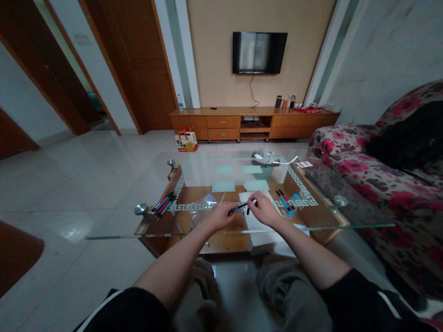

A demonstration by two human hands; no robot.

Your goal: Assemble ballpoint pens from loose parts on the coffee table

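My left hand (220, 215) grips a thin blue-and-black pen (237, 208) over the near edge of a glass coffee table (114, 224). My right hand (263, 209) pinches the pen's other end, and a small dark piece, maybe its cap, hangs just below those fingers. A bundle of several red, blue and black pens (163, 203) lies on the glass to the left. A few more pens (285, 200) lie to the right beside a small blue object (296, 196). Under my hands a white sheet or pad (255, 225) shows through the glass.
A bowl (265, 160) and white scraps stand at the table's far side. A floral sofa (410, 191) with a black garment runs along the right. A wooden TV cabinet (252, 122), a wall TV and a gift bag (185, 140) stand beyond, across a tiled floor.
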